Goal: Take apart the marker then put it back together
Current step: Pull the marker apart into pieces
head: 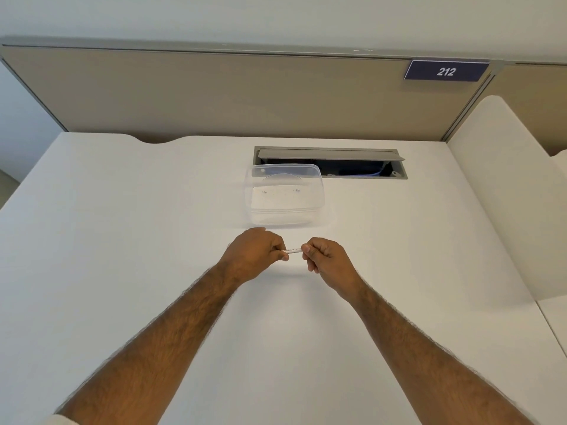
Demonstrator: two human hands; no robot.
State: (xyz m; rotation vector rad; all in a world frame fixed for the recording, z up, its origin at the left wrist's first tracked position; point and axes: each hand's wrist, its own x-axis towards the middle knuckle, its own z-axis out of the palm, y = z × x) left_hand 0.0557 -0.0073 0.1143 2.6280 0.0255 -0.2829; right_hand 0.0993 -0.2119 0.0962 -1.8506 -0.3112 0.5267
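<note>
A white marker (292,250) lies level just below the frame's centre, above the white surface (122,210), its ends hidden in both fists. The left hand (256,254) and right hand (325,256) each have fingers (306,248) pinching it. Above them sits a clear plastic container (285,194).

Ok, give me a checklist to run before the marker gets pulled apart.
1. Left hand grips one end of the marker: ok.
2. Right hand grips the other end: ok.
3. Marker held above the desk, near level: ok.
4. Container open beyond the hands, ready for parts: ok.
5. Which end is the cap: cannot tell, both ends are covered.
6. Marker in one piece: cannot tell.
</note>
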